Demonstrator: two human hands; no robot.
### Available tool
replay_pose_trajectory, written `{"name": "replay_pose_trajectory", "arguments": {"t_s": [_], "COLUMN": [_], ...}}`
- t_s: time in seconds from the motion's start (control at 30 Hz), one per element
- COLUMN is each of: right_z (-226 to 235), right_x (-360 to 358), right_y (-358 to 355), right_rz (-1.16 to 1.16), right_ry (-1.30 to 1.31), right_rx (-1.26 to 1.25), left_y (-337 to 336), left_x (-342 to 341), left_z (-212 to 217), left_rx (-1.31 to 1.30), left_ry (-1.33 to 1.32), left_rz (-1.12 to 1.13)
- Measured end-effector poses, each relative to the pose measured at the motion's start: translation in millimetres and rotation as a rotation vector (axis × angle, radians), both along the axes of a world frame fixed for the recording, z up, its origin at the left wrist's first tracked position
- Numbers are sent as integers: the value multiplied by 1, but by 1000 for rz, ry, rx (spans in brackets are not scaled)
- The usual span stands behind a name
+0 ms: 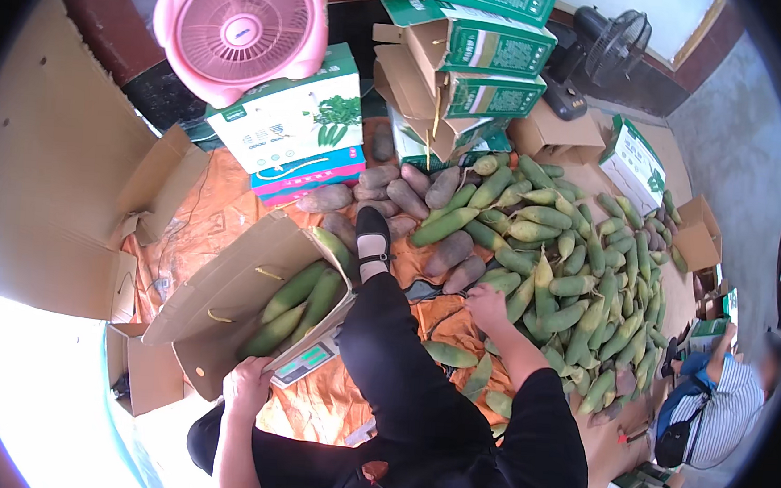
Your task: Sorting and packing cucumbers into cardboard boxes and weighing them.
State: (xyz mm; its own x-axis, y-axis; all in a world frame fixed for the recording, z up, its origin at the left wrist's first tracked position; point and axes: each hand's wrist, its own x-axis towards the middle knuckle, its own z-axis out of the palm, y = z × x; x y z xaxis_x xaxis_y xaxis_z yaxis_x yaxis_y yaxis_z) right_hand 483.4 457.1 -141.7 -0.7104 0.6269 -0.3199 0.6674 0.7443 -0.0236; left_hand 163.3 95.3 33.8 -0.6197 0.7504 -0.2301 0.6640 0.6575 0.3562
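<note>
My left hand is closed at the near edge of an open cardboard box, beside a digital scale with a lit display. Long green radishes lie inside the box, which leans open toward me. My right hand reaches to the near left side of a large heap of green radishes. Its fingers point away from me and are partly hidden, so I cannot tell whether they grip one. Purplish-red radishes lie just beyond that hand.
A pink fan stands on a white and green carton. Green cartons are stacked at the back, near a black fan. Orange sheeting covers the floor. Another person is at the right. My foot rests among the radishes.
</note>
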Motion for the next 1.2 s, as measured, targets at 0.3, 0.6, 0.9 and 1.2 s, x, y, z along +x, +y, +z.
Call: {"name": "replay_pose_trajectory", "arguments": {"t_s": [0.3, 0.6, 0.9, 1.2], "right_z": [71, 267, 285, 183], "right_x": [25, -77, -214, -327], "right_y": [73, 1, -105, -191], "right_rz": [-1078, -404, -194, -249], "right_ry": [1188, 1440, 1312, 1056], "right_rx": [-518, -559, -1426, -1099], "left_y": [-12, -4, -7, 3], "left_x": [-7, -12, -5, -8], "left_z": [-10, -9, -4, -11], "left_rx": [-43, -50, -135, -77], "left_ry": [11, -4, -39, 1], "left_rz": [-53, -76, -66, -143]}}
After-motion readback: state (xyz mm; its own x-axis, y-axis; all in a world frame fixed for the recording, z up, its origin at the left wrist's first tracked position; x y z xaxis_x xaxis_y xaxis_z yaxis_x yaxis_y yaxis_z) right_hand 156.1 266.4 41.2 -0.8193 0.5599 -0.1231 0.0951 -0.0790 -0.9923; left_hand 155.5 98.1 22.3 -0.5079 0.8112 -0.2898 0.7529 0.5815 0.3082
